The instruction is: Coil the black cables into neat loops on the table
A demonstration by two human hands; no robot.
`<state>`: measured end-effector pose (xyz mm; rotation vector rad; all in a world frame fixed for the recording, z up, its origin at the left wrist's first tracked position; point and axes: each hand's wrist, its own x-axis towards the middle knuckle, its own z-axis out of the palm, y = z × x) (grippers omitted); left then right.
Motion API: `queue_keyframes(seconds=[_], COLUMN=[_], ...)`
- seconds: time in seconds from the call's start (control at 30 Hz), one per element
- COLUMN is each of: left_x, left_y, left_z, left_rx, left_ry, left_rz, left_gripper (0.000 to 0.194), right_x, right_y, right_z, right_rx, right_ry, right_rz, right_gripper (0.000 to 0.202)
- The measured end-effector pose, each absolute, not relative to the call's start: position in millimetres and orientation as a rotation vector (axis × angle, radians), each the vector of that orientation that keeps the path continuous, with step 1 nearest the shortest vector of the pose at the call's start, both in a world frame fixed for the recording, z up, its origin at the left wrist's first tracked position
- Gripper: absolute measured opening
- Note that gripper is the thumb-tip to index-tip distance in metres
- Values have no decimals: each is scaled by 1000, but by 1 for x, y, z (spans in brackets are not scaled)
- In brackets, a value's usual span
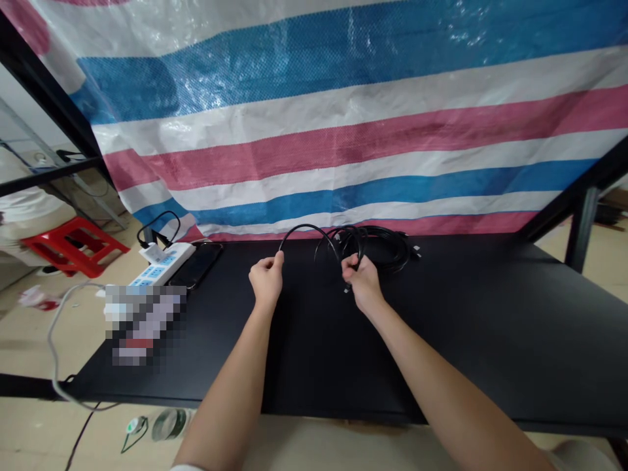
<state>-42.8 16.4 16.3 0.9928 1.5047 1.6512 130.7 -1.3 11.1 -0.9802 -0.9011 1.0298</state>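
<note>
A black cable (307, 226) arches between my two hands above the black table. My left hand (266, 278) pinches one part of it, fingers closed. Closed around looped cable is my right hand (362, 280), a little to the right, with a small connector end (347, 288) showing just below its fingers. Behind and right of that hand, a coil of black cables (395, 247) lies at the table's back edge, with a light-coloured plug (417, 248) at its right side.
On the table's left stand a white power strip (164, 265) with a charger and a black phone (197, 265). A striped sheet (333, 150) hangs behind the table (471, 327). A red stool (78, 245) and a seated person are at the far left.
</note>
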Motion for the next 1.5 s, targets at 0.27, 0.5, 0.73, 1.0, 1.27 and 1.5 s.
queue_keyframes(seconds=[0.27, 0.5, 0.73, 1.0, 1.27, 1.5], left_x=[-25, -17, -12, -11, -17, -18], left_y=[11, 8, 8, 11, 6, 5], left_z=[17, 11, 13, 9, 20, 20], left_rx=[1166, 1197, 931, 1113, 1804, 1803], left_ry=[1463, 1299, 1090, 1464, 2252, 2329], left_rz=[1473, 1141, 1253, 1262, 436, 309], left_gripper=[15, 23, 26, 26, 32, 29], right_x=[127, 143, 139, 142, 137, 134], right_y=[-4, -5, 3, 12, 10, 3], right_z=[11, 18, 1, -18, -24, -19], right_rx=[-1040, -708, -1132, -1541, -1763, -1685], right_ry=[-827, -899, -1078, -1462, -1716, -2111], right_rz=[1066, 1508, 1064, 403, 219, 156], right_gripper=[52, 61, 45, 15, 30, 50])
